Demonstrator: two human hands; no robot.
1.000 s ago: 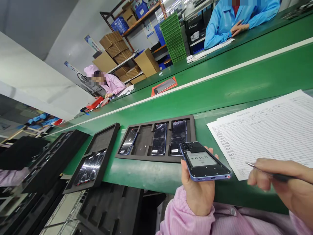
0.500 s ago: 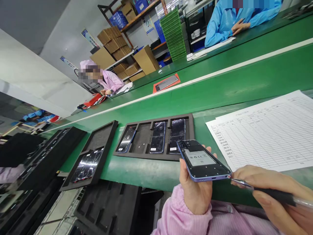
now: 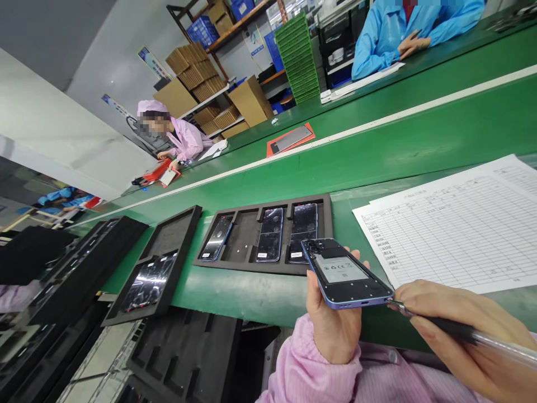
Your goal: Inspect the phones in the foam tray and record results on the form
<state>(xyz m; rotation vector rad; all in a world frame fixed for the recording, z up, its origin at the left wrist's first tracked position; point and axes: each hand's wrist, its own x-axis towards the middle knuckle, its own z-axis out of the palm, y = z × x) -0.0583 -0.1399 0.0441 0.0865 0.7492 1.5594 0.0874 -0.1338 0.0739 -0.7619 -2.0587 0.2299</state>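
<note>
My left hand (image 3: 335,327) is closed around a smartphone (image 3: 352,288) with its back cover off, so the pale battery label and black inner frame face up. The phone has a blue-purple edge. Between the fingers of my right hand (image 3: 457,330) is a pen (image 3: 451,328) with a metal tip and dark grip. Its tip meets the phone's near right corner, where it looks to be touching. Behind the phone lies a black foam tray (image 3: 264,268) with several slots; three phones rest in it, and one slot holds only small white specks.
Printed form sheets (image 3: 453,235) lie at right on the green bench. A second foam tray (image 3: 161,240) and more dark trays (image 3: 180,352) are at left. Across the conveyor (image 3: 377,134), a phone lies on a red sheet (image 3: 309,130). Two co-workers sit beyond, one in pink, one in blue.
My right hand and pen have shifted slightly left, bringing the tip against the phone's corner. The phone on the red sheet has moved right. The pink-sleeved co-worker's hands have moved, now by a white-and-red item.
</note>
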